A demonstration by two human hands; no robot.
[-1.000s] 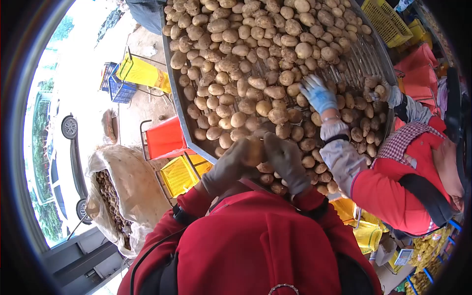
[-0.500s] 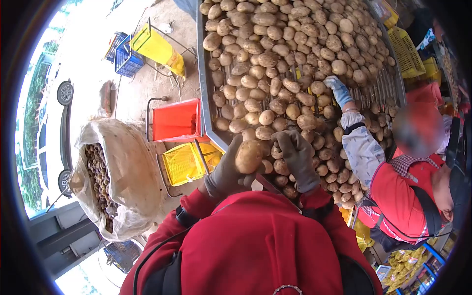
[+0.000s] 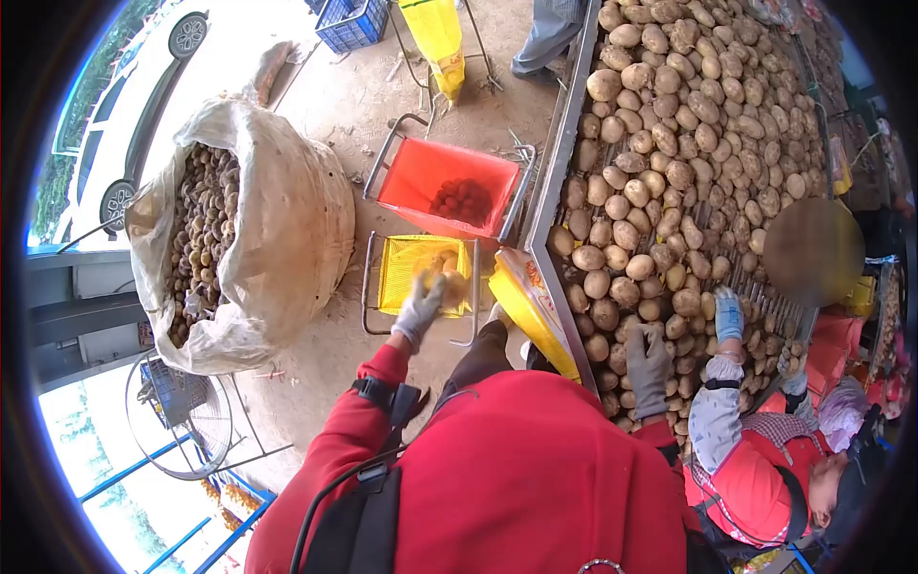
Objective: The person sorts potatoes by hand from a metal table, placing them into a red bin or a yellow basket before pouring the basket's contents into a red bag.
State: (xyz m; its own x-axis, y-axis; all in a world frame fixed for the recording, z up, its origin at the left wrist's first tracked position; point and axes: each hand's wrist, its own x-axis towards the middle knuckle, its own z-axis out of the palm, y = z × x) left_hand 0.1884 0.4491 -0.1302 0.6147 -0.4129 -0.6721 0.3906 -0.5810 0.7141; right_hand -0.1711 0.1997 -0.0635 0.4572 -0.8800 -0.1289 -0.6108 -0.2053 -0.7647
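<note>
Slatted metal sorting table [image 3: 560,143] spreads loose potatoes [image 3: 703,134] beside a dirt floor [image 3: 325,91]. Potatoes in the yellow mesh bag [image 3: 396,275] blur, their long axis and direction unreadable. The left gloved hand [image 3: 420,304] reaches over them, fingers parted; the right gloved hand [image 3: 649,362] curls at the table's potatoes, its grip unclear.

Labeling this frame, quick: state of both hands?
Left hand: open over the yellow bag, motion-blurred.
Right hand: fingers curled at the potatoes; can't tell if gripping.
</note>
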